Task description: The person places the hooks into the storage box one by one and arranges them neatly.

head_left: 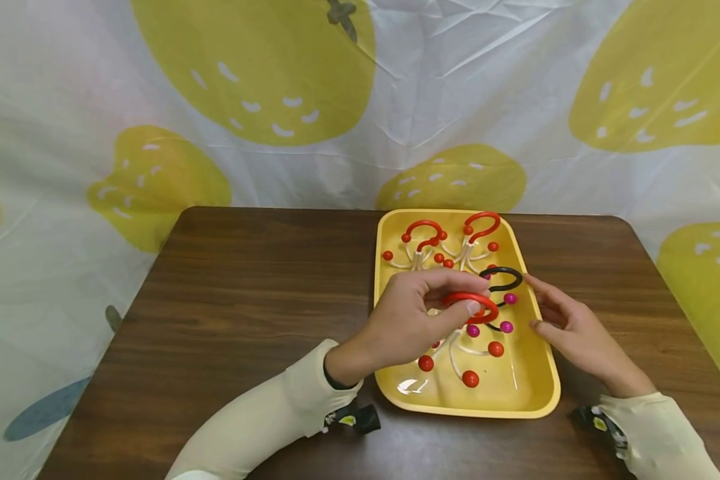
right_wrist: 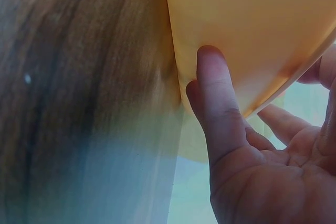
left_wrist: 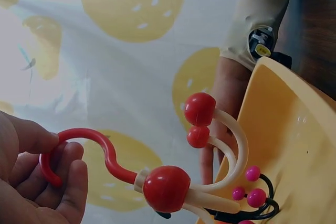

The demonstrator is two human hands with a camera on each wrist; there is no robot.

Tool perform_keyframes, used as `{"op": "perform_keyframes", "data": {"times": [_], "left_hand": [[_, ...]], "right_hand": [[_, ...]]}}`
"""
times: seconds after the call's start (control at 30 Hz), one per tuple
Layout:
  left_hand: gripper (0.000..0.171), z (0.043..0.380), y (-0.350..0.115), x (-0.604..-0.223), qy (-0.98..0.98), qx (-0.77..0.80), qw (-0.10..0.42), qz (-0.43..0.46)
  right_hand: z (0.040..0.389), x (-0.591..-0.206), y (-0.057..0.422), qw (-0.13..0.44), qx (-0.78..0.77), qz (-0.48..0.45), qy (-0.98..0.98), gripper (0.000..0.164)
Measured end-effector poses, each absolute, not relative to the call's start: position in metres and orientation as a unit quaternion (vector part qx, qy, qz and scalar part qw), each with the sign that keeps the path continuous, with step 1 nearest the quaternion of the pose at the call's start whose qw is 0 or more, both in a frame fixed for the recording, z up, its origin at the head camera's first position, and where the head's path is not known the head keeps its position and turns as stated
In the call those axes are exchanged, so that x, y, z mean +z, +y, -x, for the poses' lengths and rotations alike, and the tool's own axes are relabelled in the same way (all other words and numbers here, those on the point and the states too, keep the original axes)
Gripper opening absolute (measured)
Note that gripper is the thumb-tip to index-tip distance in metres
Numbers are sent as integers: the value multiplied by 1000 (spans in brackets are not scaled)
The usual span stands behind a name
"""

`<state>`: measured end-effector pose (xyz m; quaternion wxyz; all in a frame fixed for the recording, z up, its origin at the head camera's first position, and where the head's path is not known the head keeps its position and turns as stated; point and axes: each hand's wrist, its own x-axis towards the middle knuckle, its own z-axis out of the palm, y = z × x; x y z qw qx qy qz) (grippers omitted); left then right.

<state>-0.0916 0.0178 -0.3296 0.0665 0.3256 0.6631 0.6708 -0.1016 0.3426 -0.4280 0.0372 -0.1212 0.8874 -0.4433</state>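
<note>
My left hand (head_left: 411, 307) pinches the red hook of a multi-arm hanging hook (left_wrist: 167, 188) over the yellow tray (head_left: 468, 412). Its cream curved arms end in red balls and hang below the hook, as the left wrist view shows. Just behind, a black hanging hook (head_left: 513, 273) with pink ball tips lies in the tray, partly hidden by the left hand. My right hand (head_left: 582, 333) is at the tray's right side, fingers extended; in the right wrist view its fingertips (right_wrist: 212, 61) rest against the outer wall.
Two more hanging hooks, one on the left (head_left: 425, 227) and one on the right (head_left: 483, 223), lie at the tray's far end. The tray stands on a dark wooden table (head_left: 264, 287). Behind the table hangs a lemon-print cloth (head_left: 312, 173).
</note>
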Motion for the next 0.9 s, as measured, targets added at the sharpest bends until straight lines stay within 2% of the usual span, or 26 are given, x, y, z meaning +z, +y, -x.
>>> {"op": "perform_keyframes", "data": {"times": [0.47,0.9], "left_hand": [[29,100,52,-341,643,680,114,-333],[24,92,74,-364,683,646,135,-313]], "right_hand": [[102,-430,341,29,-455,142,879,73],[101,-431,343,25,-460,147,875,75]]}}
